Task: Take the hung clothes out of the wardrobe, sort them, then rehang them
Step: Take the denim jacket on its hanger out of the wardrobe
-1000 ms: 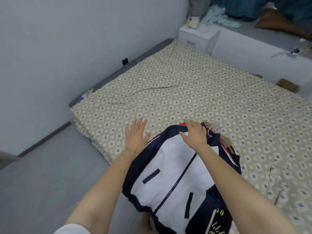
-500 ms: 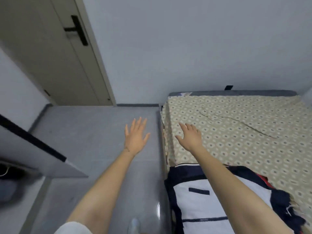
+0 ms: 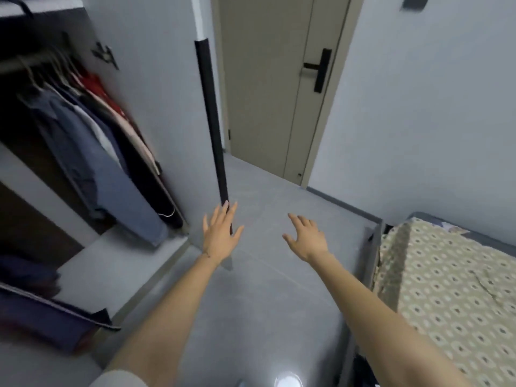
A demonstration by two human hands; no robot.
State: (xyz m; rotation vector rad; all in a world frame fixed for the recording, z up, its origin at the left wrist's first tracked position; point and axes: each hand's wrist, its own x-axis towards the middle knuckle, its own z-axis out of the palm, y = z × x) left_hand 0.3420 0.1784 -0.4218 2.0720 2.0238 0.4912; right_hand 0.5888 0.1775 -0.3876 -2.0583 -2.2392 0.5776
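Hung clothes [image 3: 92, 141] lie up and left of both empty, spread hands; left hand [image 3: 220, 236] nearer than right hand [image 3: 307, 238].

No text, label, brand or number can be read anywhere. The hung clothes [image 3: 92, 141] in the wardrobe [image 3: 156, 88] are blurred, and the bed cover [image 3: 446, 289] carries only a repeating diamond pattern.

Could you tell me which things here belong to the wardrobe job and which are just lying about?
Job: hung clothes, wardrobe rail, wardrobe door, bed (likely for sorting), empty left hand and right hand.
Just there: room door, black handle, grey floor.
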